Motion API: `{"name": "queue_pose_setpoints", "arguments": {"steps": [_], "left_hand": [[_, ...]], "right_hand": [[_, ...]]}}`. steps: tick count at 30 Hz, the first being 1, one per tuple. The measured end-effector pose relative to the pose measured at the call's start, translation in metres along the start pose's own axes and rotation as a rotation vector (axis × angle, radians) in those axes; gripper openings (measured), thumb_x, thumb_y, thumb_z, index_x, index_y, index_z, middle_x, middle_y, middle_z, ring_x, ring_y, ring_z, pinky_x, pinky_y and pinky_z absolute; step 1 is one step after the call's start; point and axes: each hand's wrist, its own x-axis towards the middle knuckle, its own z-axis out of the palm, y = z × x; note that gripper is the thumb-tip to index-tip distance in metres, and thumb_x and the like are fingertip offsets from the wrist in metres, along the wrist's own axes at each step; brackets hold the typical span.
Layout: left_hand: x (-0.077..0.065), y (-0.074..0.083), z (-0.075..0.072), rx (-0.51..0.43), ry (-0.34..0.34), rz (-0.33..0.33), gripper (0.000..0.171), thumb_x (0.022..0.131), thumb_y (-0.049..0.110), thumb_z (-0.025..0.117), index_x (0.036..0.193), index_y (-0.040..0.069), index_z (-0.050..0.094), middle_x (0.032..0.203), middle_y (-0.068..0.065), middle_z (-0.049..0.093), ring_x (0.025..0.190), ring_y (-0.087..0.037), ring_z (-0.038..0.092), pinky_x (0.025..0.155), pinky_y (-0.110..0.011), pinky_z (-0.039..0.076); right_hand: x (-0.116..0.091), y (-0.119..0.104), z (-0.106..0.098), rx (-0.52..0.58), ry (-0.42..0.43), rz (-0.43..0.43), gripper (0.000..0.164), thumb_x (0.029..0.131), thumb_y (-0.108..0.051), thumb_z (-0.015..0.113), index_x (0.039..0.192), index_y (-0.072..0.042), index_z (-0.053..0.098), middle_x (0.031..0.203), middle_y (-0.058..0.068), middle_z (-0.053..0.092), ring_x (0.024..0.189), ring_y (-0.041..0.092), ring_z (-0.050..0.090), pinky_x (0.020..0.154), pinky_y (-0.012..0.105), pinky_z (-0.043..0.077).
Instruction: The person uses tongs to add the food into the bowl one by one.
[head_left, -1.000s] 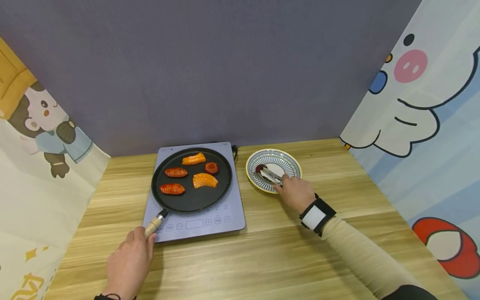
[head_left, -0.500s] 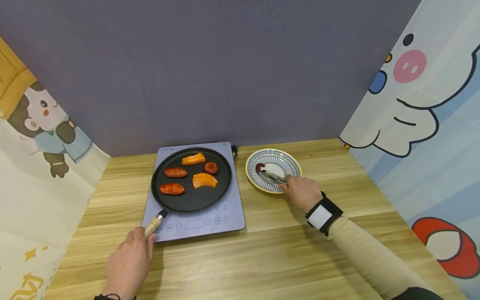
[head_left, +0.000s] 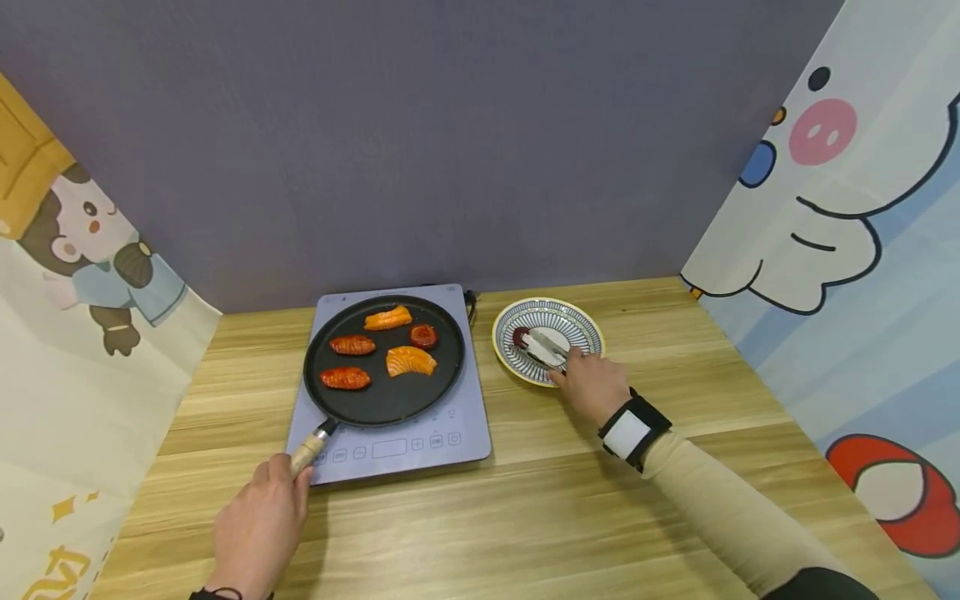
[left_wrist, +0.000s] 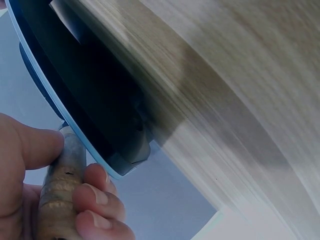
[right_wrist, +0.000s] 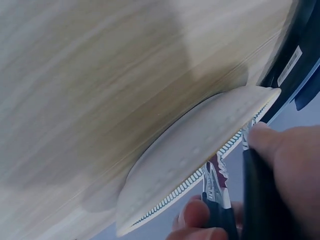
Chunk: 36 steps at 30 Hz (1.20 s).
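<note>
My left hand [head_left: 258, 521] grips the wooden handle [head_left: 307, 451] of a flat black frying pan [head_left: 375, 407]; the left wrist view shows its fingers [left_wrist: 97, 200] curled round it. Salmon pieces [head_left: 410, 361], scored sausages [head_left: 346, 378] and a round red piece [head_left: 423, 336] lie in the pan. With my right hand [head_left: 596, 387] I hold metal tongs [head_left: 550, 343], arms spread, over a patterned plate [head_left: 497, 352]. A dark red piece of food [head_left: 521, 337] sits by the tong tips; whether they touch it I cannot tell. Dark tong handles [right_wrist: 257, 200] show in the right wrist view.
Under the pan is a lavender induction cooker [head_left: 457, 442], with a black cord [head_left: 470, 304] at its back right corner. A grey wall [head_left: 480, 167] rises behind the wooden table [head_left: 480, 533]. Cartoon-printed sheets [head_left: 817, 350] stand at both sides.
My right hand drew slightly right half a second ago with the tong arms close together, then moved back left; the arms are now wider apart. Left hand and pan stay still.
</note>
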Motion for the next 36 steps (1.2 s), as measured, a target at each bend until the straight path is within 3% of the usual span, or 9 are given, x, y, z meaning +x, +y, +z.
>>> {"name": "queue_pose_setpoints", "arguments": {"steps": [6,12,22,29,36], "left_hand": [[-0.001,-0.001,0.001,0.001,0.019,0.011,0.029,0.090,0.022,0.065,0.087,-0.002,0.049,0.062,-0.007,0.041,0.041,-0.019,0.038,0.035,-0.033,0.023],[0.000,0.000,0.001,0.004,0.005,0.002,0.029,0.090,0.023,0.063,0.088,-0.002,0.050,0.062,-0.007,0.041,0.042,-0.019,0.037,0.036,-0.033,0.023],[-0.001,-0.001,0.001,-0.003,-0.005,0.007,0.029,0.091,0.022,0.064,0.088,-0.003,0.050,0.062,-0.007,0.042,0.042,-0.021,0.040,0.035,-0.035,0.025],[-0.001,-0.002,0.001,-0.007,-0.012,0.008,0.030,0.091,0.024,0.063,0.089,-0.003,0.050,0.063,-0.007,0.043,0.042,-0.020,0.040,0.035,-0.034,0.025],[-0.001,-0.002,0.001,0.000,-0.003,0.007,0.028,0.091,0.022,0.064,0.088,-0.002,0.050,0.062,-0.007,0.043,0.042,-0.020,0.039,0.036,-0.034,0.025]], "right_hand": [[0.003,0.003,-0.003,-0.016,0.085,-0.116,0.043,0.089,-0.043,0.065,0.076,-0.005,0.051,0.056,0.009,0.051,0.048,0.031,0.056,0.040,0.048,0.041],[0.004,0.012,-0.011,-0.017,0.034,-0.166,0.034,0.092,-0.038,0.063,0.081,-0.008,0.053,0.062,0.008,0.056,0.054,0.032,0.060,0.043,0.049,0.043],[0.006,0.011,-0.007,-0.019,0.020,-0.059,0.049,0.088,-0.049,0.064,0.088,-0.001,0.058,0.060,0.013,0.054,0.052,0.034,0.058,0.042,0.047,0.042],[0.012,0.005,0.003,-0.040,0.113,-0.060,0.051,0.086,-0.050,0.067,0.078,-0.001,0.054,0.054,0.011,0.050,0.046,0.032,0.055,0.040,0.048,0.042],[0.015,0.004,0.006,-0.045,0.098,-0.065,0.051,0.087,-0.051,0.064,0.080,-0.001,0.055,0.056,0.012,0.052,0.047,0.032,0.056,0.041,0.048,0.043]]}}
